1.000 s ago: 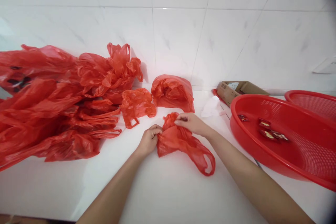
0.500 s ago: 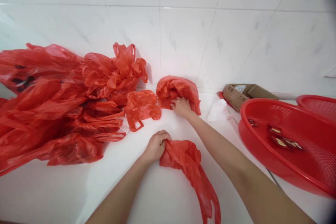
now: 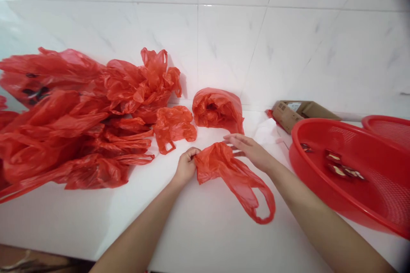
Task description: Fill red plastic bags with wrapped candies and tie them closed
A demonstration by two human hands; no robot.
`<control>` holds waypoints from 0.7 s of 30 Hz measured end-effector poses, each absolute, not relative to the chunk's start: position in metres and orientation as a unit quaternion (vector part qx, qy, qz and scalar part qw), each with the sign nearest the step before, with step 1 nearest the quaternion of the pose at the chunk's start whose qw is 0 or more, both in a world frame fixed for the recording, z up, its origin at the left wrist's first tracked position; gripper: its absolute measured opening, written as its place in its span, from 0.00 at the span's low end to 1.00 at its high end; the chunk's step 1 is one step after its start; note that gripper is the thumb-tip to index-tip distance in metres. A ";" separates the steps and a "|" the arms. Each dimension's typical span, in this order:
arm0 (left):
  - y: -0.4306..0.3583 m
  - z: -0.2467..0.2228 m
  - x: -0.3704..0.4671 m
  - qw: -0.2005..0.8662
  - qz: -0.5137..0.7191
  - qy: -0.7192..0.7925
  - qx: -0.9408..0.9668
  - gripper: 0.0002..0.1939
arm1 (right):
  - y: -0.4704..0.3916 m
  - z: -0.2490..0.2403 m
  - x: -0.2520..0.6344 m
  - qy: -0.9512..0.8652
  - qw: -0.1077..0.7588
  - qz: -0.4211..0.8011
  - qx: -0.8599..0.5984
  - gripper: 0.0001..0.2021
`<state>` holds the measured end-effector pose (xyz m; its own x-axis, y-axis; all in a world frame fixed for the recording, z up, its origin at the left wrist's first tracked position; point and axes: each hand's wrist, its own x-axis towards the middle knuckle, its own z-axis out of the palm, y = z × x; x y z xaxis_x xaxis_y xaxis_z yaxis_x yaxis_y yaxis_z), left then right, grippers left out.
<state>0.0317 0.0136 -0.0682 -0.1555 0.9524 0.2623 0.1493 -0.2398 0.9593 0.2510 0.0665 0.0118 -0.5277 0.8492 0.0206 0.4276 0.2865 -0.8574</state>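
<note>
My left hand (image 3: 187, 165) pinches the closed end of a red plastic bag (image 3: 221, 164) over the white table. The bag's loop handles trail toward the lower right. Just above and to the right of it, my right hand (image 3: 250, 150) is open with its fingers stretched toward the bag; whether the fingertips touch it I cannot tell. Behind them a bundle of folded red bags (image 3: 218, 108) rests near the wall. A loose crumpled red bag (image 3: 175, 126) lies left of that bundle.
A large heap of red plastic bags (image 3: 73, 136) covers the left side. At the right stand a red plastic basket (image 3: 310, 187) holding several small wrapped packets (image 3: 342, 168) and part of a second basket (image 3: 390, 128). A cardboard box (image 3: 288, 115) lies by the tiled wall (image 3: 230, 47).
My right hand has drawn back from the folded bundle to beside the held bag. My left hand has raised the bag slightly, and its handles have swung rightward.
</note>
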 end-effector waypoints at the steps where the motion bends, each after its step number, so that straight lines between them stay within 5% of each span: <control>1: 0.012 -0.067 0.032 0.340 0.573 0.510 0.544 0.06 | 0.053 0.012 0.255 -0.745 0.248 0.481 -0.390 0.20; 9: 0.003 -0.056 0.020 0.241 0.617 0.558 0.499 0.03 | 0.018 -0.001 0.277 -0.620 0.423 0.526 -0.400 0.17; 14: 0.000 -0.043 0.028 0.326 0.627 0.540 0.458 0.08 | 0.012 0.029 0.300 -0.577 0.527 0.481 -0.398 0.19; 18: -0.015 -0.014 0.031 0.391 0.640 0.503 0.429 0.18 | 0.005 0.050 0.311 -0.590 0.556 0.426 -0.402 0.20; 21: -0.035 0.010 0.027 0.395 0.681 0.470 0.400 0.17 | 0.003 0.057 0.315 -0.622 0.557 0.373 -0.404 0.20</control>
<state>0.0266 -0.0352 0.0101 -0.3683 0.9134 0.1736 -0.1612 -0.2466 0.9556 0.3150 0.0031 0.0575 -0.0527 0.9184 0.3921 0.0863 0.3953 -0.9145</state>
